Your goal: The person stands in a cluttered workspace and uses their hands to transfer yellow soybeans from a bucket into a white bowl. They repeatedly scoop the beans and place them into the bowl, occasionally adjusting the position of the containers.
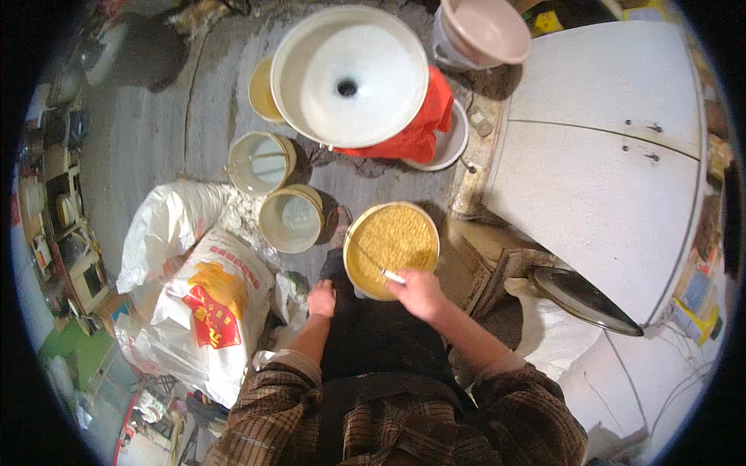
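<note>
A round bucket of yellow soybean-like grains (396, 233) stands in front of me. My right hand (421, 293) is closed on the bucket's wire handle (394, 276) at its pale grip, above the near rim. My left hand (322, 298) rests on my dark-clad leg, to the left of the bucket, and holds nothing. Two pale buckets, an upper one (259, 165) and a lower one (291, 220), stand to the left. Beyond the grain bucket is a wide white funnel-shaped hopper (326, 87) with a dark central hole. A red cloth (417, 137) lies under its right edge.
White printed sacks (233, 274) stand at the left. Behind the cloth sits a white basin (451, 148); stacked pinkish basins (489, 26) are at the back. A white cabinet (588, 169) fills the right, with a round dark lid (583, 297) nearby. A yellowish bucket (263, 93) stands beside the hopper.
</note>
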`<move>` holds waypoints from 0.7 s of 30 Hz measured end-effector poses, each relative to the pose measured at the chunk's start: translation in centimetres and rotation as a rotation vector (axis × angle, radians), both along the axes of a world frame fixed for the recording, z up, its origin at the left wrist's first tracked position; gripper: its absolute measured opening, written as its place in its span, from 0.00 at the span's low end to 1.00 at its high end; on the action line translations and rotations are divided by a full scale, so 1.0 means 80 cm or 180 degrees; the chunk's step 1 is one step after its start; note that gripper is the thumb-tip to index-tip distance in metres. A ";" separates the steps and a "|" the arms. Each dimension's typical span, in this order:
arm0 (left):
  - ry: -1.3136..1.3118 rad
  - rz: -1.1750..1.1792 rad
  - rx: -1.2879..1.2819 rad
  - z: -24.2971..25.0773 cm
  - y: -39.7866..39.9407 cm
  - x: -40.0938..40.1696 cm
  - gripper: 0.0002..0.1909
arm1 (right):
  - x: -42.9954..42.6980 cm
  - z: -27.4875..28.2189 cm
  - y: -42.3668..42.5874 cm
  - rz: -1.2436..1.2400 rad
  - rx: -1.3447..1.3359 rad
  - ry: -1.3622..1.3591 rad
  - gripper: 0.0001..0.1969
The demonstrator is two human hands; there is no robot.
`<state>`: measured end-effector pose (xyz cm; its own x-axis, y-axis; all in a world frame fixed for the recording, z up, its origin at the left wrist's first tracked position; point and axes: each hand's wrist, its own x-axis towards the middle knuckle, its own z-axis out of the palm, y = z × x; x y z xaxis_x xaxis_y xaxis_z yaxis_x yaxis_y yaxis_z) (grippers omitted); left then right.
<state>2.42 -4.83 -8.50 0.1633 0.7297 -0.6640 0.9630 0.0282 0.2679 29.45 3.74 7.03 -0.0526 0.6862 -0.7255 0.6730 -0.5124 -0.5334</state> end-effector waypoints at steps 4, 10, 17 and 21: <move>-0.1553 0.3155 -0.0506 0.068 0.018 -0.029 0.12 | -0.027 0.118 0.009 -0.0284 0.0021 0.0439 0.12; -0.2742 0.3726 -0.0133 0.223 0.065 -0.034 0.16 | -0.066 0.234 0.032 -0.0316 0.0056 0.1163 0.10; -0.3007 0.4310 -0.0733 0.346 0.097 -0.026 0.11 | -0.089 0.321 0.073 -0.0109 0.0496 0.1524 0.07; -0.2672 0.3789 -0.0139 0.388 0.129 -0.014 0.12 | -0.095 0.349 0.102 0.0250 0.0810 0.1672 0.07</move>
